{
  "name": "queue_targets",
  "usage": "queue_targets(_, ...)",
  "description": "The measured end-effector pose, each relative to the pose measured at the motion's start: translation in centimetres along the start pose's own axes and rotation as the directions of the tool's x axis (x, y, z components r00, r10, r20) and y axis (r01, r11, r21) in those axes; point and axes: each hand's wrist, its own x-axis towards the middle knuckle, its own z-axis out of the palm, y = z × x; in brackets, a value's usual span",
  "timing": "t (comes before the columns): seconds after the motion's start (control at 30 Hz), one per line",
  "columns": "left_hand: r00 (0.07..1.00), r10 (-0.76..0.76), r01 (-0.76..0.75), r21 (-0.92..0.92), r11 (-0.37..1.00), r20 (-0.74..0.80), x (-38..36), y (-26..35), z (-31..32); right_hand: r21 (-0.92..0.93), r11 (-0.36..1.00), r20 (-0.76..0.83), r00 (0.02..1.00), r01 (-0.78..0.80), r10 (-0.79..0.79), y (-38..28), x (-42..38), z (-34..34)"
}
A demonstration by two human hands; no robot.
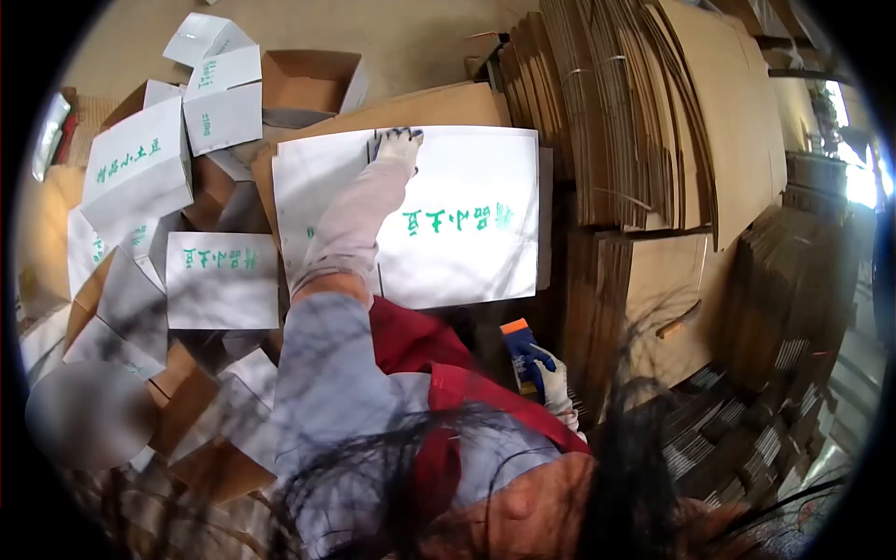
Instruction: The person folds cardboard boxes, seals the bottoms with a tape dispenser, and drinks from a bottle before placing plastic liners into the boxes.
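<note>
A flat white cardboard sheet [467, 177] with green printed characters lies in the middle, over brown cardboard. My left hand [397, 147], in a pale glove with dark fingertips, rests on the sheet by its far edge, fingers somewhat apart, next to a dark slot. Below the sheet's near edge, at right, my right hand [551, 378] is gloved and closed around a blue box-like object [518, 353] with an orange end. What that object is cannot be made out. Hair strands cross the lower part of the view.
Folded white and brown boxes [140, 159] are heaped at the left. Tall stacks of flat brown cardboard [691, 112] stand at the right, with more stacks [775, 299] behind them. A round blurred patch covers part of the lower left.
</note>
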Motion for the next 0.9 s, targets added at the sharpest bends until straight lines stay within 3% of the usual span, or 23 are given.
queue_targets(0.03, 1.000, 0.010, -0.009, -0.032, 0.999, 0.020, -0.7, 0.5, 1.3, 0.047, 0.999, -0.045, 0.999, -0.017, 0.019, 0.1, -1.6, -0.4)
queue_targets(0.1, 0.999, 0.012, -0.012, -0.011, 1.000, -0.042, -2.7, 2.6, 1.5, 0.009, 0.996, -0.064, 0.994, 0.084, -0.084, -0.1, -2.8, -2.5)
queue_targets(0.17, 0.998, -0.020, 0.031, -0.205, 0.978, 0.058, -4.5, 1.0, -0.9, -0.025, 0.981, -0.105, 0.976, 0.191, -0.192, 0.3, -0.8, -3.6)
queue_targets(0.2, 0.999, -0.024, 0.012, -0.237, 0.971, -0.045, -5.0, 0.4, -1.8, -0.222, 0.915, -0.108, 0.924, 0.337, -0.367, -3.0, -1.5, -3.5)
queue_targets(0.23, 0.998, -0.034, 0.019, -0.229, 0.973, -0.060, -5.5, 0.2, -3.3, -0.049, 0.949, -0.113, 0.942, 0.312, -0.315, -5.0, -1.5, -3.9)
queue_targets(0.27, 0.997, 0.081, -0.077, -0.178, 0.981, 0.016, -6.2, 0.1, -5.4, -0.164, 0.880, -0.177, 0.864, 0.446, -0.471, -7.3, -2.3, -4.1)
queue_targets(0.3, 0.978, 0.186, -0.172, -0.138, 0.975, 0.097, -7.3, 0.3, -7.3, -0.013, 0.863, -0.076, 0.860, 0.505, -0.505, -8.2, -1.0, -7.2)
queue_targets(0.33, 0.967, 0.234, -0.220, -0.133, 0.966, 0.105, -9.2, 1.2, -8.6, -0.264, 0.751, -0.103, 0.757, 0.605, -0.645, -10.8, -1.3, -8.4)
queue_targets(0.37, 0.914, 0.383, -0.347, -0.231, 0.909, 0.136, -11.5, 2.0, -10.0, 0.074, 0.816, -0.176, 0.813, 0.574, -0.556, -12.3, -1.2, -10.3)
queue_targets(0.4, 0.874, 0.432, -0.372, -0.267, 0.889, 0.221, -15.3, 3.5, -12.5, -0.174, 0.691, -0.161, 0.672, 0.702, -0.723, -15.9, -2.1, -10.3)
queue_targets(0.43, 0.838, 0.540, -0.532, -0.102, 0.840, 0.079, -18.4, 4.7, -13.0, -0.039, 0.687, -0.143, 0.676, 0.726, -0.723, -19.5, -4.3, -9.6)
queue_targets(0.47, 0.841, 0.530, -0.532, -0.016, 0.847, 0.112, -23.2, 7.0, -15.9, -0.077, 0.560, -0.095, 0.553, 0.825, -0.828, -22.7, -5.1, -8.4)
queue_targets(0.53, 0.877, 0.472, -0.481, 0.148, 0.864, 0.093, -30.0, 9.9, -19.3, -0.297, 0.462, 0.086, 0.505, 0.836, -0.859, -27.7, -7.5, -6.7)
queue_targets(0.57, 0.884, 0.464, -0.463, 0.228, 0.857, 0.051, -32.0, 10.6, -19.7, -0.201, 0.509, 0.136, 0.538, 0.837, -0.832, -29.1, -8.1, -5.4)
queue_targets(0.6, 0.852, 0.522, -0.481, 0.322, 0.816, -0.050, -33.6, 11.1, -19.8, -0.327, 0.303, 0.260, 0.394, 0.895, -0.882, -29.8, -5.7, -5.4)
queue_targets(0.63, 0.803, 0.580, -0.484, 0.416, 0.770, -0.140, -34.8, 11.4, -19.6, -0.515, 0.060, 0.355, 0.277, 0.855, -0.893, -30.6, -5.1, -3.7)
queue_targets(0.67, 0.764, 0.577, -0.444, 0.412, 0.795, -0.290, -34.8, 11.4, -18.1, -0.561, -0.010, 0.372, 0.241, 0.828, -0.896, -30.7, -4.4, -1.2)
queue_targets(0.7, 0.767, 0.568, -0.432, 0.414, 0.801, -0.298, -34.0, 11.3, -16.6, -0.606, -0.015, 0.375, 0.268, 0.795, -0.888, -30.2, -3.4, 1.4)
queue_targets(0.77, 0.730, 0.553, -0.391, 0.419, 0.820, -0.401, -31.4, 11.3, -13.6, -0.765, -0.202, 0.490, 0.350, 0.611, -0.798, -29.2, -1.8, 6.7)
queue_targets(0.8, 0.795, 0.443, -0.244, 0.450, 0.859, -0.415, -30.6, 11.9, -12.2, -0.771, -0.193, 0.543, 0.467, 0.607, -0.698, -29.0, -1.8, 9.4)
queue_targets(0.83, 0.738, 0.474, -0.225, 0.487, 0.844, -0.481, -30.6, 12.0, -12.3, -0.796, -0.235, 0.573, 0.569, 0.558, -0.589, -28.9, -1.3, 11.9)
queue_targets(0.87, 0.810, 0.392, -0.158, 0.482, 0.862, -0.437, -30.8, 12.8, -12.7, -0.818, -0.293, 0.548, 0.519, 0.494, -0.656, -27.9, -1.1, 14.0)
queue_targets(0.9, 0.867, 0.307, -0.090, 0.482, 0.872, -0.392, -30.9, 13.6, -13.2, -0.809, -0.280, 0.561, 0.540, 0.516, -0.627, -27.1, 0.8, 15.3)
